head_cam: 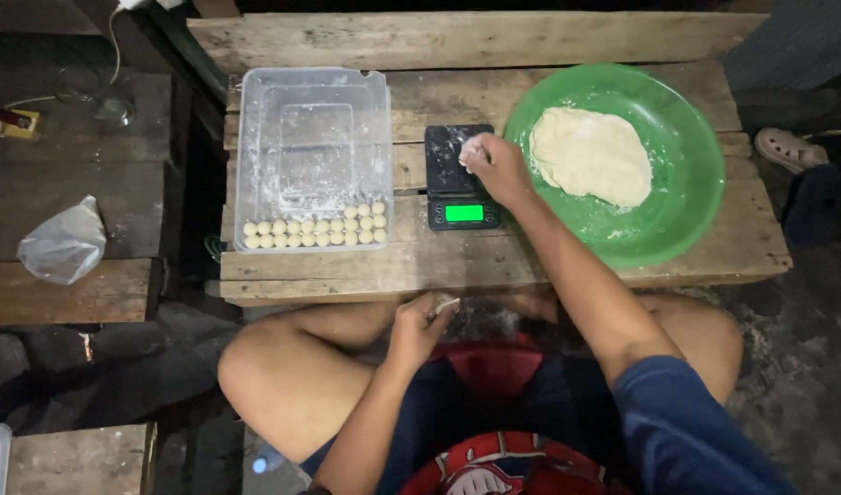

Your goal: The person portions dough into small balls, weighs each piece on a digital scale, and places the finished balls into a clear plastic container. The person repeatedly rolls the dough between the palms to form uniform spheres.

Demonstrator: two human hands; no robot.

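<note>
**On the scale: right hand setting a dough piece down for weighing**

Over the scale platform, right hand [496, 168] has its fingers curled together around a small pale dough piece [469, 152], pinched at the fingertips. The piece sits at or just above the black digital scale [459, 176]; contact with the platform is hard to tell. The green display is lit; the reading is too small to make out.

Left hand [418, 323] is low, at the near edge of the wooden pallet table [494, 266], fingers closed on a small pale bit, probably dough or a thin tool; can't tell which.

Judgement on doing this step well:
- Let go fully before reading. A hand resting on the platform skews the number.
- Drop the piece mid-platform, not on the flour-dusted edge.
- Keep the forearm off the table side near the scale so nothing wobbles.
- Trim or add with small pinches from the dough mass [592, 154] in the green bowl [686, 197], just right of the scale, so reach is short.

Outward: clear plastic container [313, 137] is left of the scale, floured inside, with rows of small dough balls [315, 231] lined along its near wall. Most of its floor is bare. Crumpled plastic bag [63, 243] lies well apart on the far left bench.
</note>
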